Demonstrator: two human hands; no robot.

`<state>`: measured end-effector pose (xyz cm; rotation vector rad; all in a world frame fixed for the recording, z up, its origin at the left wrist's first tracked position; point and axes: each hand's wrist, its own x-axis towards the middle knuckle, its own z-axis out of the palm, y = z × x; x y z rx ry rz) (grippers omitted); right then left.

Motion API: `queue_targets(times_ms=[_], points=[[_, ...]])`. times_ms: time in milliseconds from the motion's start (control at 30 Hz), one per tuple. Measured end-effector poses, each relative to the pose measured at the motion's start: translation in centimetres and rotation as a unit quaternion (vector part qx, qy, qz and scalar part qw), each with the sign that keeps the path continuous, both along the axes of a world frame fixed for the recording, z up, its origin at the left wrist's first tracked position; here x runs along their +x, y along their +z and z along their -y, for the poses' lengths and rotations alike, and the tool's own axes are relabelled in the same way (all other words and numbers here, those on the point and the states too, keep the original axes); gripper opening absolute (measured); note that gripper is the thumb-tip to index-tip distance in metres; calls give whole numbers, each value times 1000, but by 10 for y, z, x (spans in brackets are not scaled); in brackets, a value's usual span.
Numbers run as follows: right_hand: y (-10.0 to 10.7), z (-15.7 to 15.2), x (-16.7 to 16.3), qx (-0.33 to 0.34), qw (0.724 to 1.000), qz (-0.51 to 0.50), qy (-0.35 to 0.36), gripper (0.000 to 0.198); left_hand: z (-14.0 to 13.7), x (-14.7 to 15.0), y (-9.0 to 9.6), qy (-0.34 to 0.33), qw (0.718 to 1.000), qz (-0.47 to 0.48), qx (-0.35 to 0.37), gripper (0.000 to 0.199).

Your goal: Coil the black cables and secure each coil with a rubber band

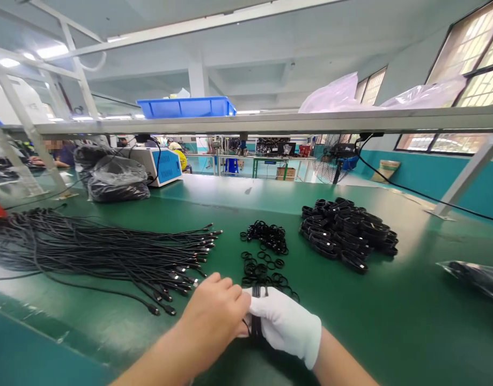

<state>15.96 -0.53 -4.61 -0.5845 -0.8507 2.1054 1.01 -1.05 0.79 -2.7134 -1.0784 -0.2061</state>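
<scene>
A coiled black cable (pixel 256 325) is held between my two hands near the front of the green table. My right hand (pixel 284 321), in a white glove, is closed around the coil. My bare left hand (pixel 218 305) has its fingers curled against the coil's left side, and its fingertips are partly hidden. Just beyond them lie loose black rubber bands (pixel 266 262), some piled and some scattered. Straight black cables (pixel 121 246) are spread out to the left, connector ends toward the middle. On the right sits a heap of coiled black cables (pixel 346 230).
A bagged bundle (pixel 119 179) and a blue-and-white machine (pixel 166 166) stand at the back left. Overhead, a shelf (pixel 262 122) carries a blue bin (pixel 188 107) and pinkish plastic bags (pixel 335 96). A plastic bag with black contents (pixel 477 279) lies at the right edge.
</scene>
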Motion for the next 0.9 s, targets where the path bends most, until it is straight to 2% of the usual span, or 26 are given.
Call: queue_targets(times_ms=[100, 167, 233, 267, 333, 400, 467, 500, 567, 633, 667, 733, 767, 867, 900], points=[[-2, 7, -3, -4, 993, -30, 116, 46, -17, -11, 22, -22, 995, 7, -97, 28], [-7, 10, -5, -27, 983, -34, 176, 50, -28, -17, 23, -39, 982, 34, -179, 25], [-14, 11, -7, -44, 981, -24, 186, 47, -35, -22, 18, -63, 970, 66, -225, 21], [-17, 10, -9, -48, 983, -17, 174, 43, -36, -24, 13, -68, 971, 91, -211, 18], [-22, 7, -11, -52, 990, -11, 132, 36, -33, -26, 5, -57, 980, 158, -106, 4], [-25, 2, -11, -58, 993, -24, 103, 35, -26, -27, -2, -56, 975, 213, 23, 13], [-27, -1, -10, -60, 991, -46, 113, 37, -18, -26, -5, -92, 969, 217, 76, 22], [-29, -1, -9, -58, 988, -57, 128, 38, -15, -25, -5, -114, 970, 203, 69, 23], [-31, -1, -7, -53, 983, -72, 160, 39, -12, -24, -3, -130, 977, 169, 10, 20], [-32, 1, -5, -48, 978, -77, 186, 41, -14, -24, 0, -101, 971, 183, -116, 17], [-31, 2, -5, -46, 976, -79, 197, 41, -15, -24, 1, -72, 952, 216, -205, 15], [-29, 5, -4, -40, 972, -87, 216, 43, -17, -26, -1, -10, 879, 296, -373, 8], [-27, 6, -4, -35, 971, -94, 218, 45, -17, -26, -5, 13, 842, 326, -429, 6], [-23, 9, -5, -13, 973, -105, 205, 50, -12, -20, -26, 23, 744, 417, -521, 10], [-24, 9, -5, -4, 974, -104, 199, 49, -10, -16, -35, 14, 695, 465, -549, 15]])
